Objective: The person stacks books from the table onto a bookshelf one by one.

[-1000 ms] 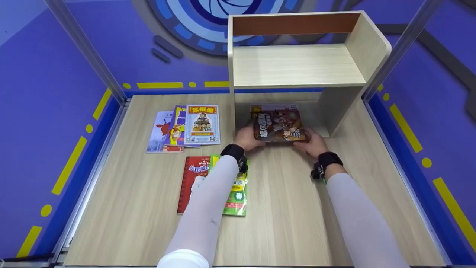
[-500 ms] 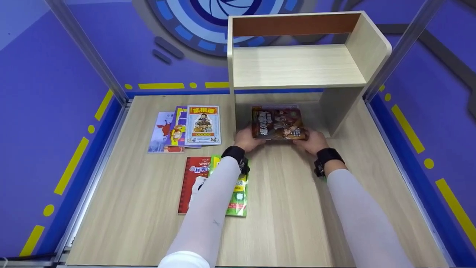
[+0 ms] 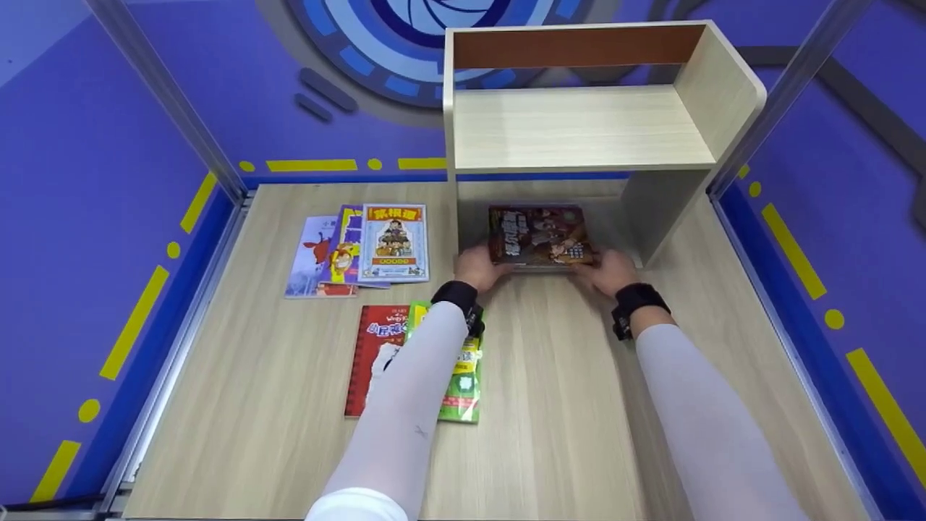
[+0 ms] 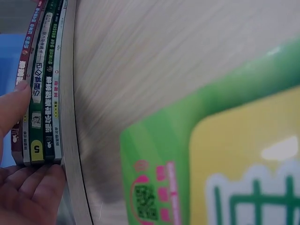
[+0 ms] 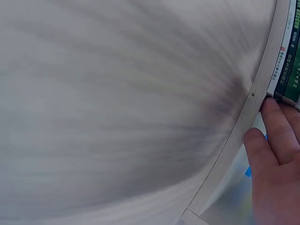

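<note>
A stack of several books lies flat in the lower compartment of the wooden bookshelf (image 3: 582,129), with a dark brown-red comic book (image 3: 541,235) on top. The spines (image 4: 37,93) face forward, one of them green with a yellow label. My left hand (image 3: 480,269) is at the stack's left front corner. In the left wrist view its fingers (image 4: 44,187) touch the end of the stack and its thumb rests on the top spine. On the opposite side, my right hand (image 3: 609,272) presses extended fingers (image 5: 276,124) to the right end.
Three overlapping books, the front one a white-bordered book (image 3: 393,242), lie left of the shelf. Under my left forearm are a red book (image 3: 369,347) and a green book (image 3: 461,394). The shelf's right side panel (image 3: 662,210) rises beside my right hand.
The brown-red book has moved back and down, so it now lies more squarely over the stack. Both hands stay at its front corners.
</note>
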`<state>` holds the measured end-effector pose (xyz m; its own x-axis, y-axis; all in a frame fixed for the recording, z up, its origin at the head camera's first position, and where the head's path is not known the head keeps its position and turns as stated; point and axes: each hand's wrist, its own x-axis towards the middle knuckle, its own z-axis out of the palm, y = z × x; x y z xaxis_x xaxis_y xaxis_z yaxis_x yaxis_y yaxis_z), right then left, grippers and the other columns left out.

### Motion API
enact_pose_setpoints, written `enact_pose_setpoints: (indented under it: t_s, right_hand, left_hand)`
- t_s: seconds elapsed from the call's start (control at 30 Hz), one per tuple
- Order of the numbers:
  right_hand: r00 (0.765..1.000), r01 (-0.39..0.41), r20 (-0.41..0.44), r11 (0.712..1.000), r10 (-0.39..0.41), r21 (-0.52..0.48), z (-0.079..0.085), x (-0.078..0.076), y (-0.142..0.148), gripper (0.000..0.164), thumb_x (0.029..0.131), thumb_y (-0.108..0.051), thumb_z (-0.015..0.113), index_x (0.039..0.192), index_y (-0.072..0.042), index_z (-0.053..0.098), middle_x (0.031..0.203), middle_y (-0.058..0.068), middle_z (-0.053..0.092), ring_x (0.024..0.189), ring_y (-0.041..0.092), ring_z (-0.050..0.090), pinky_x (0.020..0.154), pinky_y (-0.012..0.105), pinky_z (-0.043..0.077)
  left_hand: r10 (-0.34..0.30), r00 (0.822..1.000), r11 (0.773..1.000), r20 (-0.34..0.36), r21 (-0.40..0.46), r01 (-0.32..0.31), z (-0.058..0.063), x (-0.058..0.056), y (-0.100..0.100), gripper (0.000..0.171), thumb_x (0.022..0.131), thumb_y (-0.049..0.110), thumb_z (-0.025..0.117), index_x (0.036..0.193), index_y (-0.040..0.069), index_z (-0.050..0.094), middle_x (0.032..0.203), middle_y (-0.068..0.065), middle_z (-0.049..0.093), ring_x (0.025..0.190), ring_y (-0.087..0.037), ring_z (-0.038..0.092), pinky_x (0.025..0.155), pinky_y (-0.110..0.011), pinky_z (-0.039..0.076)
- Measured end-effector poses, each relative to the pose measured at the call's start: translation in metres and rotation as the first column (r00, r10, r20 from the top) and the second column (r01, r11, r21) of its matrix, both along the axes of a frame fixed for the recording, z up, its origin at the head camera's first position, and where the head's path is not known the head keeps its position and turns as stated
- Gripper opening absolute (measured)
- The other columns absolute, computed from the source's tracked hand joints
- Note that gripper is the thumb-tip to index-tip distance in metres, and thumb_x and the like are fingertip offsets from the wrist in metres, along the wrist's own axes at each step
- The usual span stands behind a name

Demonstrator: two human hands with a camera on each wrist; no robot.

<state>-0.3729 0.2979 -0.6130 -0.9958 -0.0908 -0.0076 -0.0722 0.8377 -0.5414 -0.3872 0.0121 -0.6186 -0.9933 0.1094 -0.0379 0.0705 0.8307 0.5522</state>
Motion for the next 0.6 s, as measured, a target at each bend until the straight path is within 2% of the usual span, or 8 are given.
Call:
enact_pose_setpoints:
  t_s: [0.13,0.27,0.37,0.43,0.5,0.6]
  right_hand:
    - [1.000,0.020,-0.005,1.000,-0.020,-0.008,-0.001,-0.001,-0.001,0.069,0.086,-0.051,0.061,0.130,0.002,0.051,0.111,0.023,0.065,0.102,0.038,0.060,0.090,0.049,0.046]
    - [0.999,0.048,-0.017,0.999,-0.048,-0.021,-0.004,-0.001,-0.003,0.063,0.088,-0.050,0.059,0.125,0.001,0.056,0.083,0.020,0.070,0.084,0.035,0.064,0.083,0.048,0.048]
    - [0.997,0.056,-0.050,0.998,-0.057,-0.008,-0.005,-0.003,-0.005,0.059,0.089,-0.047,0.058,0.121,0.003,0.059,0.081,0.022,0.069,0.082,0.037,0.064,0.081,0.049,0.048]
    - [0.995,0.070,-0.076,0.997,-0.068,0.023,-0.006,-0.004,-0.006,0.053,0.090,-0.046,0.057,0.112,0.002,0.063,0.082,0.021,0.068,0.081,0.037,0.063,0.077,0.048,0.048]
    - [0.993,0.081,-0.090,0.995,-0.075,0.057,-0.007,-0.006,-0.007,0.047,0.091,-0.045,0.055,0.097,0.001,0.064,0.075,0.017,0.065,0.072,0.035,0.059,0.067,0.044,0.045]
    - [0.991,0.105,-0.087,0.990,-0.097,0.094,-0.008,-0.007,-0.009,0.046,0.092,-0.047,0.053,0.074,-0.005,0.055,0.058,0.007,0.049,0.055,0.027,0.046,0.054,0.037,0.033]
  left_hand:
    - [0.032,0.999,0.998,-0.030,-0.055,-0.034,-0.002,-0.002,0.003,0.058,0.084,0.055,0.061,0.127,0.016,0.054,0.120,-0.004,0.064,0.112,-0.022,0.059,0.097,-0.036,0.045]
    - [0.082,0.995,0.993,-0.051,-0.080,-0.086,-0.004,0.001,0.007,0.052,0.088,0.053,0.057,0.121,0.013,0.057,0.114,-0.008,0.066,0.107,-0.026,0.061,0.092,-0.039,0.047]
    - [0.115,0.991,0.992,-0.065,-0.047,-0.118,-0.004,0.004,0.010,0.049,0.089,0.051,0.056,0.121,0.013,0.057,0.113,-0.009,0.066,0.106,-0.026,0.060,0.091,-0.040,0.048]
    - [0.131,0.988,0.990,-0.080,-0.034,-0.134,-0.004,0.005,0.011,0.048,0.089,0.050,0.056,0.119,0.012,0.058,0.112,-0.009,0.067,0.105,-0.027,0.061,0.090,-0.040,0.048]
    - [0.144,0.985,0.988,-0.097,-0.038,-0.148,-0.005,0.005,0.013,0.048,0.090,0.050,0.056,0.119,0.011,0.059,0.109,-0.010,0.067,0.103,-0.028,0.062,0.089,-0.040,0.049]
    - [0.168,0.980,0.984,-0.103,-0.045,-0.173,-0.006,0.006,0.015,0.050,0.090,0.050,0.056,0.119,0.009,0.059,0.106,-0.011,0.068,0.100,-0.028,0.063,0.087,-0.040,0.050]
